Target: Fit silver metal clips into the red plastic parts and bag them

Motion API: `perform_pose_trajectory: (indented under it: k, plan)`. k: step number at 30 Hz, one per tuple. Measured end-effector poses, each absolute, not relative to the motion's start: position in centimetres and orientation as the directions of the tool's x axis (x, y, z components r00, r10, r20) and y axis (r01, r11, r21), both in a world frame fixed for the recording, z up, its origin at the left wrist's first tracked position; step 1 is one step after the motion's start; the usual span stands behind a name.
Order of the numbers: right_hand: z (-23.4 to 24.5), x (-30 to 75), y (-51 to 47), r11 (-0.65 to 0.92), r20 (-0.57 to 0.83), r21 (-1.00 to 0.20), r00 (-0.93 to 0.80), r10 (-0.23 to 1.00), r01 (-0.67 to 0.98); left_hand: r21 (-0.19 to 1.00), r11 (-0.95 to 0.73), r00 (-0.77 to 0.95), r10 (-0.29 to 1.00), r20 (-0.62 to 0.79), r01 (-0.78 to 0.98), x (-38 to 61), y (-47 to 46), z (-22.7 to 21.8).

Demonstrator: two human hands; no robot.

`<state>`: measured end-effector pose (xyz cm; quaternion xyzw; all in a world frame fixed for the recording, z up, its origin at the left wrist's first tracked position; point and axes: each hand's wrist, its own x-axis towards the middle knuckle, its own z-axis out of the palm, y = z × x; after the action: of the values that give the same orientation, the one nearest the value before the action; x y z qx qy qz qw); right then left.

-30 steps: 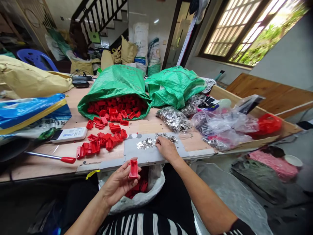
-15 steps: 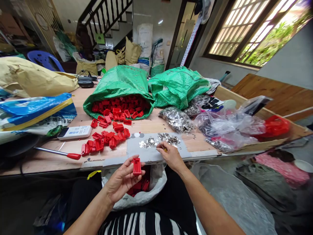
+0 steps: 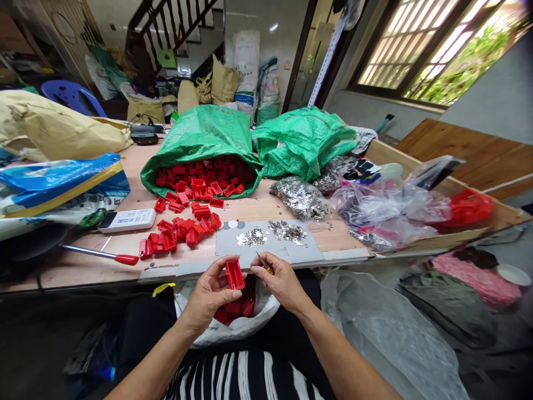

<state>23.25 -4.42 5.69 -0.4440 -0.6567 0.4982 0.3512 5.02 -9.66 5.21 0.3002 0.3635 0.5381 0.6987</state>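
My left hand grips a small open red plastic box by its sides, its hollow turned up toward me. In my right hand, close beside it, is a thin pointed tool with a yellow handle, its metal tip pointing up and left. Whether the right fingertips also pinch a small metal piece I cannot make out. Two piles of small silvery metal pieces lie on a grey sheet just beyond the hands. Below them, an open white sack holds more red boxes.
Loose red boxes lie left of the sheet, before a green sack full of them. A clear bag of metal pieces and plastic bags sit to the right. At left, a red-tipped handle juts near the table edge.
My right hand has come back from the metal pieces toward the red box, tool still in it. My left hand has raised and tilted the box slightly.
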Motion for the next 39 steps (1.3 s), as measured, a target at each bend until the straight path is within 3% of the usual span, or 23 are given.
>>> perform_pose_trajectory:
  k: [10,16,23,31,39]
  plan:
    - [6.2,23.2,-5.2,0.05,-0.004,-0.989,-0.365,0.931,0.138,0.83,0.184,0.078,0.983,-0.169,-0.527,5.5,-9.8,5.7]
    - [5.9,23.2,-5.3,0.009,-0.021,-0.997,-0.369,0.929,0.08,0.715,0.283,0.158,0.958,-0.238,-0.639,5.5,-9.8,5.3]
    - [6.0,22.7,-5.5,0.065,0.027,-0.993,-0.357,0.934,0.095,0.618,0.347,0.21,0.935,-0.286,-0.705,5.5,-9.9,5.2]
    - [6.2,21.4,-6.4,0.132,0.052,-0.978,-0.423,0.904,0.164,0.637,0.386,0.193,0.915,-0.353,-0.667,5.5,-10.2,4.6]
    - [5.4,21.2,-6.7,0.15,0.068,-0.972,-0.389,0.919,0.183,0.765,0.355,0.11,0.929,-0.354,-0.538,5.9,-10.0,4.7]
